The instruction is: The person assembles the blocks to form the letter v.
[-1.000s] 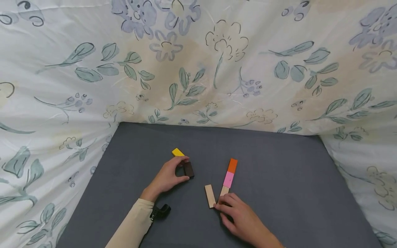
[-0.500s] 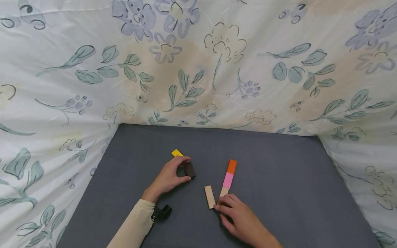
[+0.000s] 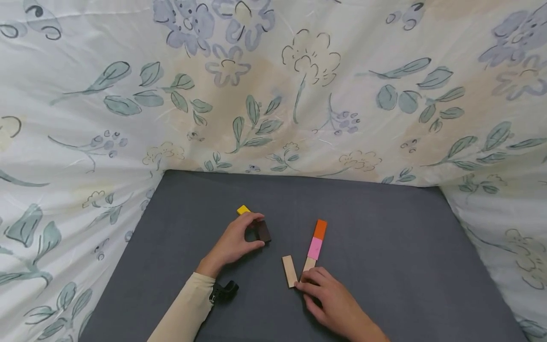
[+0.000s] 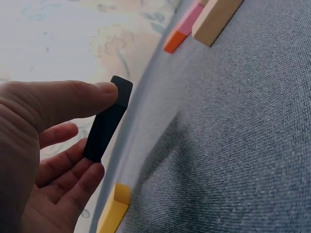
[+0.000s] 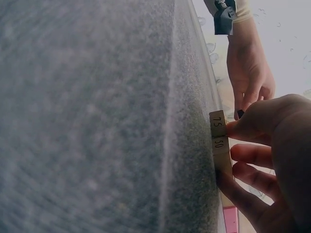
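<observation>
Head: two hands (image 3: 232, 241); blocks (image 3: 289, 271) (six)

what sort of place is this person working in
Probably a screened-off tabletop workspace, perhaps set up for filming: floral fabric surrounds the visible sides of a dark grey surface, and there's a wrist-worn black device.

Dark grey fabric surface (image 3: 401, 247), pale cloth (image 3: 265, 61) behind and at both sides, green leaves (image 3: 121, 106), lilac flowers (image 3: 177, 23)

right hand (image 5: 289, 160) at pale blocks (image 5: 221, 144) marked 75 and 50, left hand (image 5: 250, 70) beyond
</observation>
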A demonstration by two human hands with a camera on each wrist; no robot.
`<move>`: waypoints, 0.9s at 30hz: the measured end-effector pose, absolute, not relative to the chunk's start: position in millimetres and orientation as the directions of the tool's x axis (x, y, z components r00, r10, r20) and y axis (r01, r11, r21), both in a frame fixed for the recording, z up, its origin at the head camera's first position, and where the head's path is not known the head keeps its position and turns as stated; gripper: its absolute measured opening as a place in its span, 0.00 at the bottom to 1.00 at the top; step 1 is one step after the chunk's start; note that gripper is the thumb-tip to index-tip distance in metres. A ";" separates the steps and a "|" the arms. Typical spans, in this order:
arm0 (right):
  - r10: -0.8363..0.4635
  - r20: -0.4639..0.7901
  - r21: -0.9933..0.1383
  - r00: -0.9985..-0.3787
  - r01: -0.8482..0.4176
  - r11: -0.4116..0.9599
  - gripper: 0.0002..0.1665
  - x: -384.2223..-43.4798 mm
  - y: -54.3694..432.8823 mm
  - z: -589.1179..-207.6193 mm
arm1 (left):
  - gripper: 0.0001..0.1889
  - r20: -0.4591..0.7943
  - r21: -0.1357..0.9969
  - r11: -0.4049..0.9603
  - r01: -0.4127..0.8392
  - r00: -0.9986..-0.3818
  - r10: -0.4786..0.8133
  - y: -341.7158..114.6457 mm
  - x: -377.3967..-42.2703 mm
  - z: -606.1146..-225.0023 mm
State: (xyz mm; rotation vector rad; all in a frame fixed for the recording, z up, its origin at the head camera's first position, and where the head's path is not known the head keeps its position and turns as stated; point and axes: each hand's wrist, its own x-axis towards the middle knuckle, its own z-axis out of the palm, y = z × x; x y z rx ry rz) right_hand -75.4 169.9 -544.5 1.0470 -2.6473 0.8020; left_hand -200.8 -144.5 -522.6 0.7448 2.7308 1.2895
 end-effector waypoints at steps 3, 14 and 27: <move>-0.570 0.345 -0.427 -0.746 -0.666 0.612 0.20 -75.8 170.3 -543.9 | 0.37 0.182 0.734 0.539 0.413 -0.884 0.430 -143.9 -201.7 -522.0; -0.573 0.318 -0.426 -0.755 -0.654 0.625 0.19 -76.9 170.6 -545.2 | 0.37 0.184 0.743 0.518 0.423 -0.874 0.450 -141.0 -198.4 -523.5; -0.573 0.348 -0.420 -0.742 -0.670 0.613 0.21 -76.7 171.1 -545.4 | 0.37 0.176 0.749 0.507 0.426 -0.866 0.468 -133.1 -198.4 -520.7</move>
